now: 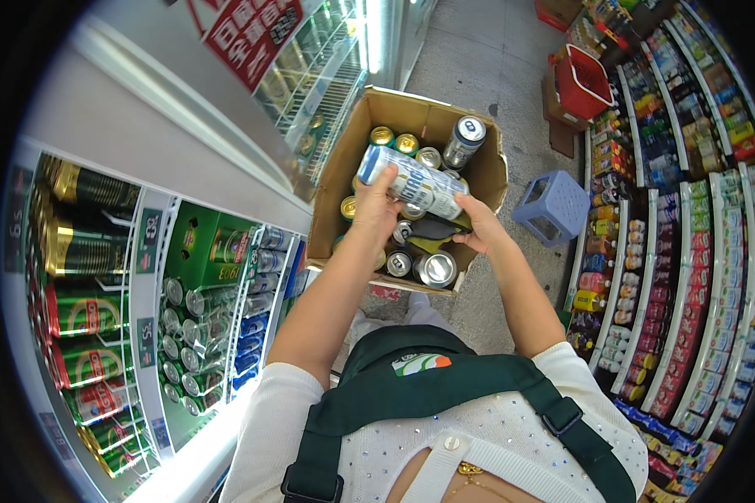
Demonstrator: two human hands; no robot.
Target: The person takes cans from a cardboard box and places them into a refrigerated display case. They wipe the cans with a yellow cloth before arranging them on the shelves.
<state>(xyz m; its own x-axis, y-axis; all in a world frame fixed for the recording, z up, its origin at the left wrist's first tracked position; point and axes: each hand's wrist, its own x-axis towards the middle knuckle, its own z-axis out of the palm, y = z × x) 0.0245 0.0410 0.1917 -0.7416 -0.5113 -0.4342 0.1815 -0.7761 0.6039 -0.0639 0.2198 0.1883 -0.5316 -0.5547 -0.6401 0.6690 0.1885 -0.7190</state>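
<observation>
A tall white and blue drink can lies tilted across my two hands, above an open cardboard box. My left hand grips it from beneath, with the thumb over the can near its blue end. At the other end, my right hand holds the can's lower edge and also a dark grey and olive cloth. Inside the box stand several cans, among them a tall silver can at the back right, gold-topped cans at the back left and a large silver-topped can near me.
To the left, an open refrigerated cabinet holds green beer cans and a green carton. A blue plastic stool stands right of the box. Farther off is a red basket. Stocked shelves line the right side.
</observation>
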